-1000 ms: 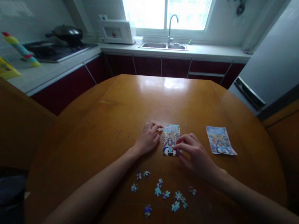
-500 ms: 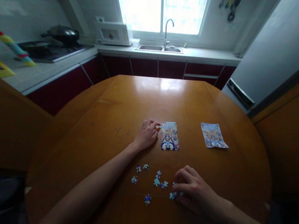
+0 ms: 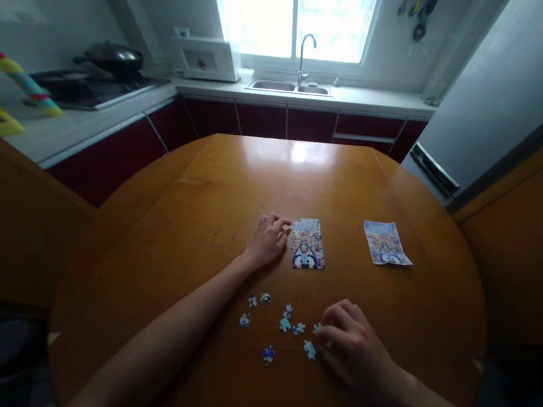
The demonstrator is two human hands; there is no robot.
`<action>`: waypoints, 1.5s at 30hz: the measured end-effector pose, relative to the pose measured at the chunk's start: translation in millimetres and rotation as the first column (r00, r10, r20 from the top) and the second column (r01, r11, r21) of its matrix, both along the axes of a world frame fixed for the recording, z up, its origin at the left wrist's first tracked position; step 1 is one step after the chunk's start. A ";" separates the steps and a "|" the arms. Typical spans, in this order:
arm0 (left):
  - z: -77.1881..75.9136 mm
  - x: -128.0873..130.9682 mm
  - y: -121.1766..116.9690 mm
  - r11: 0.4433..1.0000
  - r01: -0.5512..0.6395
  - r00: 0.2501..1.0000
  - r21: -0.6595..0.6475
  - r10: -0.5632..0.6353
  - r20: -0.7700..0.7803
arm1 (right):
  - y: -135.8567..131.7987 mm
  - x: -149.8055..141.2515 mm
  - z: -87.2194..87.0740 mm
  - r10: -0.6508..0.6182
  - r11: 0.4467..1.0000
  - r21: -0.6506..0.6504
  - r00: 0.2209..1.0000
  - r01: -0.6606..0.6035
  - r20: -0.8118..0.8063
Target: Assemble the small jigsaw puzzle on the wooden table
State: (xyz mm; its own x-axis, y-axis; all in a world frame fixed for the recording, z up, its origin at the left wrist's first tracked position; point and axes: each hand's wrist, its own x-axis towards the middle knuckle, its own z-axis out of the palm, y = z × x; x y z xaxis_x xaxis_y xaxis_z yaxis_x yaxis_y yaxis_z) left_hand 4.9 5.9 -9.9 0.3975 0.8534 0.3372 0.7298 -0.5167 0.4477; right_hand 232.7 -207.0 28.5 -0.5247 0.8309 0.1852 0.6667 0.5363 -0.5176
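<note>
A nearly filled-in jigsaw puzzle (image 3: pixel 308 245) with a blue cartoon dog's face along its lower edge lies flat on the table. My left hand (image 3: pixel 268 238) rests at its upper left side, fingers stretched out and apart, the fingertips touching that edge. Lower right, my right hand (image 3: pixel 350 344) is bent over loose pieces with its fingers curled in; what they hold, if anything, is hidden. Beside its fingertips lie a light blue puzzle piece (image 3: pixel 309 350) and a smaller pale piece (image 3: pixel 317 328). Several more loose pieces, among them a turquoise piece (image 3: pixel 285 324) and a dark blue piece (image 3: pixel 268 354), are scattered between my arms.
A creased picture sheet (image 3: pixel 386 243) with the same kind of image lies right of the puzzle on the wooden table (image 3: pixel 254 181). Beyond the table are a counter with a sink (image 3: pixel 273 86), a microwave (image 3: pixel 205 59) and a pan (image 3: pixel 115 59) on the stove. A fridge (image 3: pixel 508 81) stands right.
The light blue piece by my right fingertips has turned and shifted slightly left, and it now lies clear of the fingers. My left hand stays at the puzzle's edge.
</note>
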 end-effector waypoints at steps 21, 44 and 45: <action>0.8 -0.7 -0.7 1.000 0.000 1.000 -0.004 0.000 0.002 | 70.6 -0.8 11.6 -0.067 0.998 0.008 0.979 0.070 -0.193; 8.0 -0.3 -7.6 0.999 0.050 0.989 -0.007 -0.051 -0.138 | 278.9 -7.4 -40.6 -0.099 0.993 0.044 0.973 0.111 -0.207; 8.1 -0.2 -7.7 0.999 0.050 0.989 -0.007 -0.050 -0.137 | 278.7 -5.9 -41.8 -0.105 0.991 0.061 0.968 0.122 -0.228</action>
State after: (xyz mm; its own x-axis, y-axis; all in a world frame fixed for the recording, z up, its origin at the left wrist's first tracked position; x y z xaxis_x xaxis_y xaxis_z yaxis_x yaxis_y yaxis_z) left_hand 4.8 -1.7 -1.8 0.4820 0.8324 0.2736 0.7574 -0.5528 0.3474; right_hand 226.8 71.8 -13.3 -0.3656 0.8623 0.3504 0.5975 0.5061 -0.6219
